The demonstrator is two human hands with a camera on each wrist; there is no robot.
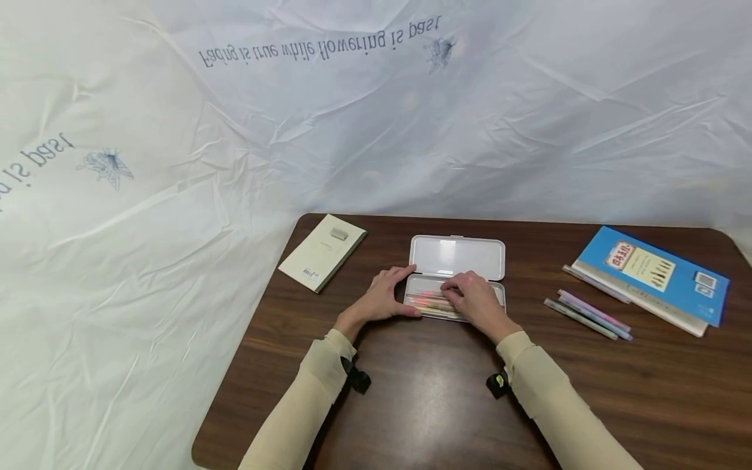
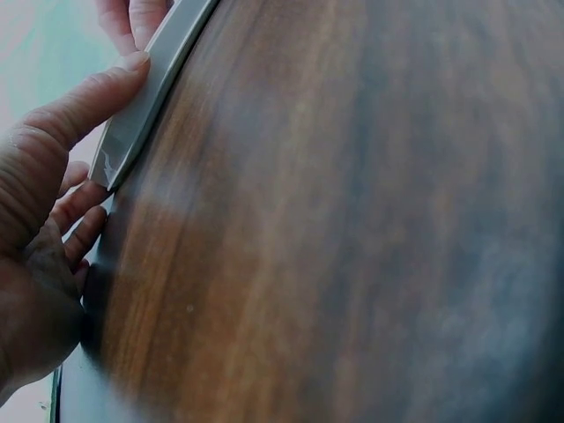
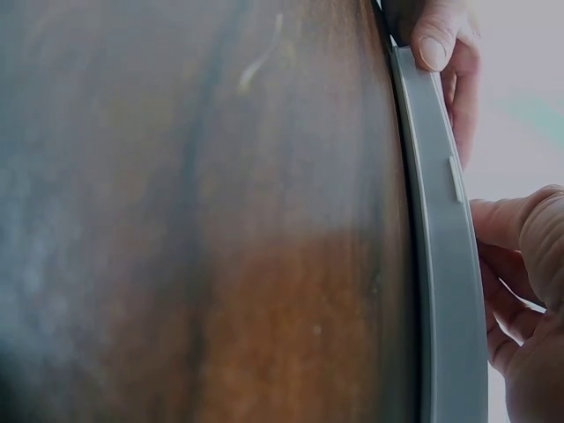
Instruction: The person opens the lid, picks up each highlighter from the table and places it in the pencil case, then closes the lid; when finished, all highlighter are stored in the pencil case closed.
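Note:
A white pencil case lies on the table with its lid folded back, and several pens lie in its lower half. My left hand holds the case by its left end, thumb at the near corner and fingers towards the hinge. In the left wrist view that thumb presses the case's front wall. My right hand reaches over the right part with its fingertips down inside, bent over the pens. In the right wrist view the case wall hides those fingertips, so any grip on a pen is unclear.
On the left lies a cream notebook with a grey eraser on top. To the right are several loose pens. Beyond them a blue book rests on a pale pad, with another pen along its edge.

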